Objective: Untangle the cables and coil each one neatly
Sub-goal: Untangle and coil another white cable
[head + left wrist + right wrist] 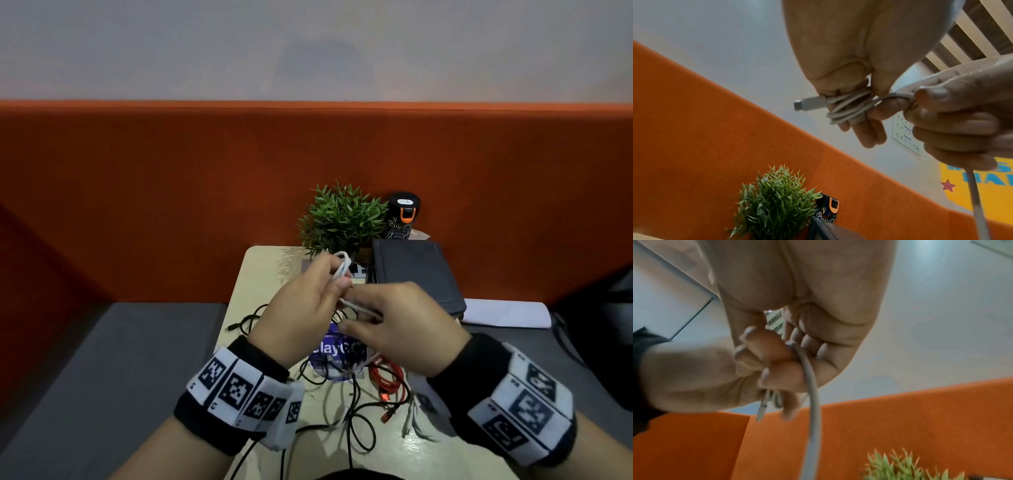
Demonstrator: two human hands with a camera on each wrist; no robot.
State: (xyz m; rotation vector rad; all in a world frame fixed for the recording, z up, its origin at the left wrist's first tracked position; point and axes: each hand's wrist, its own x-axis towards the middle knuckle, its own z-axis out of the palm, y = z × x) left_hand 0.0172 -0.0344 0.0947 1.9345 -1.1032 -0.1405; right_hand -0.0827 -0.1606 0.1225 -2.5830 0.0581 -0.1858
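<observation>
A pale wooden desk [260, 274] stood against an orange partition [171, 192] under a grey wall, with a plant [342, 219], a black bottle [402, 216] and a dark notebook [416, 274] beyond the hands. The left hand [301, 305] held a grip pinched round a small coil of white cable [849, 105], its plug jutting out. The right hand [400, 325], just beside it, curled round the trailing length. Below both, black cables [356, 421] and an orange cable [388, 380] lay tangled.

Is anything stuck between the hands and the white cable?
No. The left hand already grips the white cable coil, and the right hand pinches its loose strand. Nothing visible sits between them.
</observation>
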